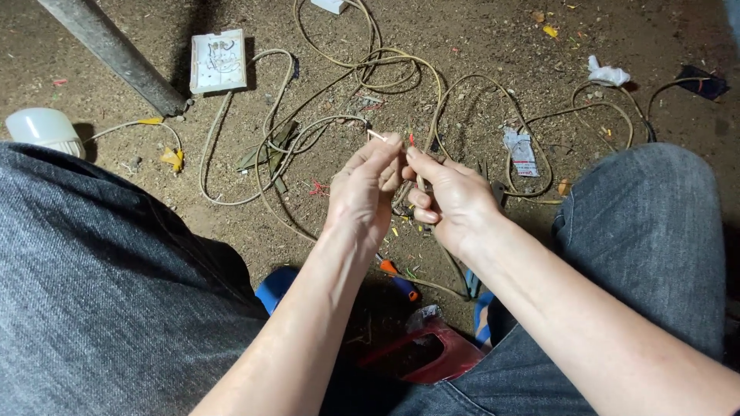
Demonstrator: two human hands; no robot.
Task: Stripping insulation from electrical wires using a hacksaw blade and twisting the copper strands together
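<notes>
My left hand (364,192) and my right hand (451,196) meet in the middle of the view, above a dirt floor. Both pinch the end of a pale cable (308,127) between thumb and fingertips. A white stripped end and a thin red wire tip (411,139) stick up just above the fingers. The cable runs off to the left and loops over the ground. My knees in dark jeans frame the hands on both sides.
Tangled beige cables (385,65) lie over the dirt. A white square switch plate (218,60) and a grey pipe (116,52) are at upper left, a white bulb (42,129) at the left edge. An orange-and-blue screwdriver (399,280) and a red object (439,356) lie below my wrists.
</notes>
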